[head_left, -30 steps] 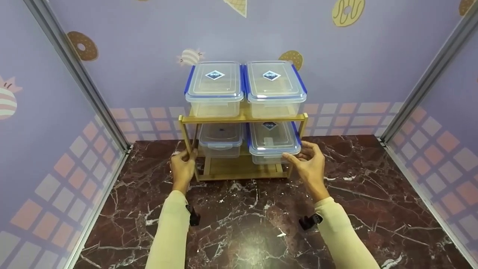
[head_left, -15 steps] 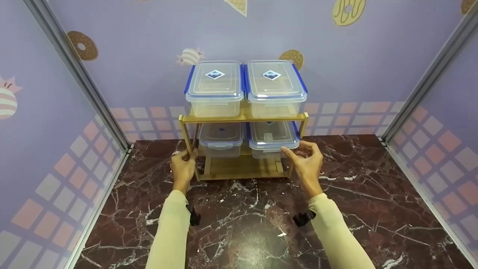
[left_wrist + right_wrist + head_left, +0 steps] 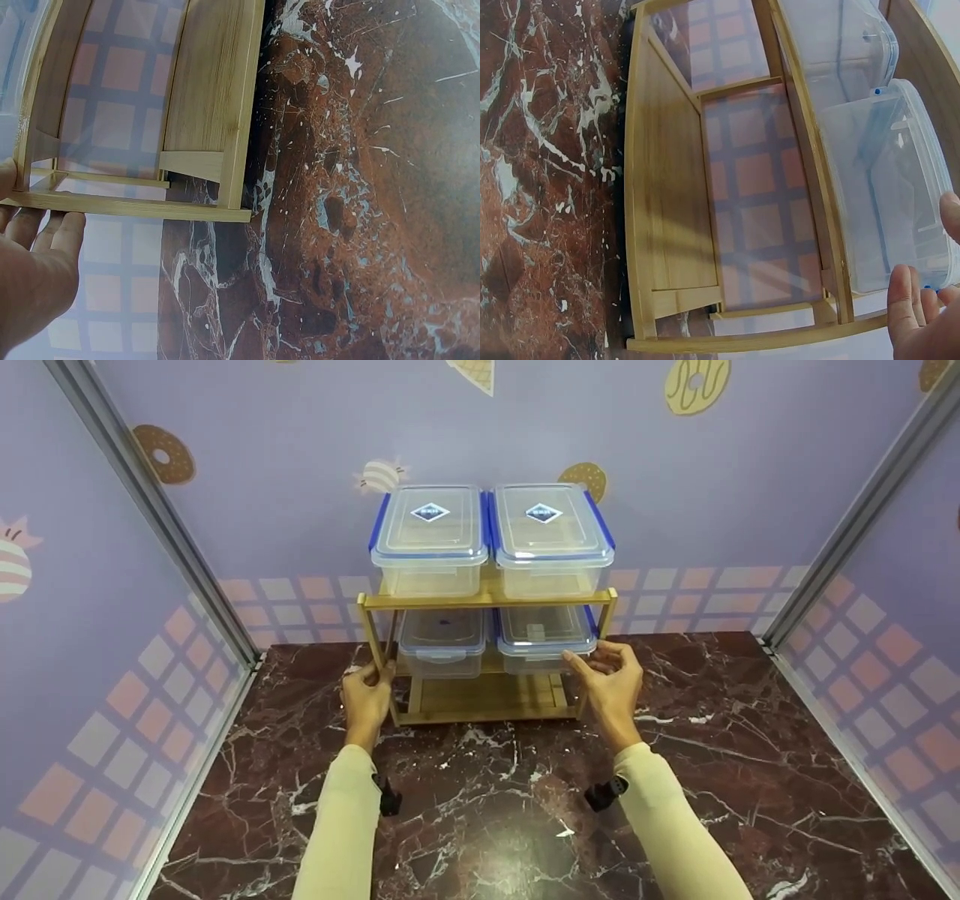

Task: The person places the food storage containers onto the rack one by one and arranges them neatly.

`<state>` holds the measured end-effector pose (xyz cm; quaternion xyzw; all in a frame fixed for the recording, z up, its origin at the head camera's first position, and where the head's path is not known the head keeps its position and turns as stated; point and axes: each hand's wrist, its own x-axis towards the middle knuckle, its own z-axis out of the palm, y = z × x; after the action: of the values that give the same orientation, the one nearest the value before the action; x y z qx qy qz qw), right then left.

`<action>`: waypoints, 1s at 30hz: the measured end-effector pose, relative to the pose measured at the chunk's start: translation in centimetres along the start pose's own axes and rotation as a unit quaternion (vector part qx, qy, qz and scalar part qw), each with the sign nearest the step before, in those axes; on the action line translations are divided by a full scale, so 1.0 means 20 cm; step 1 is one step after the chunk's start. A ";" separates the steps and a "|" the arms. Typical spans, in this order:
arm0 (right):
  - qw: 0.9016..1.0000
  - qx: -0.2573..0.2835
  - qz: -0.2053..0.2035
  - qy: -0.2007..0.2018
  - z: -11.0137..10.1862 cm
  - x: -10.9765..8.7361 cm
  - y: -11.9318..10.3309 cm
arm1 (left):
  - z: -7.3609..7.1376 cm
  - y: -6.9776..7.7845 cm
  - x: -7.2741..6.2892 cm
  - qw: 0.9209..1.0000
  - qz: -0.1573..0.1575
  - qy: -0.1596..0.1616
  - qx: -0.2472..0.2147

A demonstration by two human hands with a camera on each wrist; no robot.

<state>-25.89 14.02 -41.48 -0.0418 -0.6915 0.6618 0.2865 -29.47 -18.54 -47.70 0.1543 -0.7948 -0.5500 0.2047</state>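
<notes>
A wooden rack [image 3: 487,601] stands against the back wall with clear plastic storage boxes on its upper two levels. My left hand [image 3: 365,701] grips its left front post, thumb on one side and fingers [image 3: 71,234] on the other. On the middle level, my right hand [image 3: 616,690] holds the front right corner of the right-hand storage box [image 3: 547,639]. In the right wrist view the thumb [image 3: 951,216] is at the box's front, while the fingers [image 3: 902,300] lie at its side by the post. The box's lid has blue side clips and is on.
Beside the held box sits another lidded box [image 3: 442,639]. Two more, a left box [image 3: 430,536] and a right box [image 3: 553,536], stand on the top shelf. The bottom shelf [image 3: 487,695] is bare wood. Purple patterned walls [image 3: 300,472] surround the dark marbled table [image 3: 480,810].
The right-hand middle box has risen slightly and slid back into the rack, level with its neighbour. My right hand has moved inward and forward with it; the left hand stays on the post.
</notes>
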 end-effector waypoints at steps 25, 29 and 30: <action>0.998 -0.023 -0.065 0.008 -0.08 0.04 0.23 | 0.02 0.00 -0.07 0.995 0.058 0.020 0.084; 0.995 -0.035 -0.094 0.001 -0.14 0.01 0.20 | -0.03 -0.01 -0.11 0.990 0.081 0.028 0.112; 0.995 -0.035 -0.098 -0.004 -0.15 -0.01 0.17 | -0.04 -0.01 -0.12 0.989 0.086 0.029 0.119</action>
<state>-25.40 17.08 -44.96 0.0183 -0.7160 0.6063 0.3456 -26.98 -18.19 -48.06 0.1246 -0.8585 -0.4275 0.2543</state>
